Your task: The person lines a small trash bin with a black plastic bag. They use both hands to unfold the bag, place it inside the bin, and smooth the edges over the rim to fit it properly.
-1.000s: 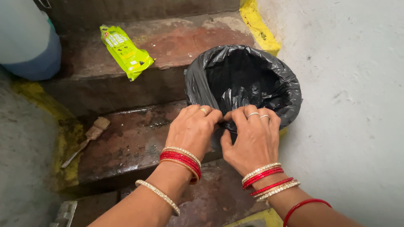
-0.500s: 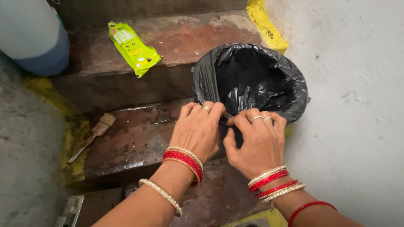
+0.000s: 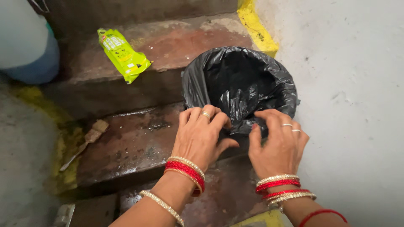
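A round bin lined with a black plastic bag [image 3: 240, 84] stands on a reddish-brown stair step, against a pale wall. My left hand [image 3: 200, 136] rests on the near rim of the bag, its fingers curled over the black plastic. My right hand [image 3: 277, 143] is at the near right of the rim, fingertips pinching the bag's edge. Both wrists wear red and gold bangles. The inside of the bag looks dark and I cannot tell what it holds.
A yellow-green snack wrapper [image 3: 123, 54] lies on the upper step. A small wooden brush [image 3: 86, 141] lies at the left edge of the lower step. A pale blue container [image 3: 25, 46] stands at the upper left. The wall [image 3: 353, 105] closes off the right side.
My hands have moved slightly apart along the bag's near rim, the right one shifting to the right. The view has drifted, so the bin sits a little lower in the frame.
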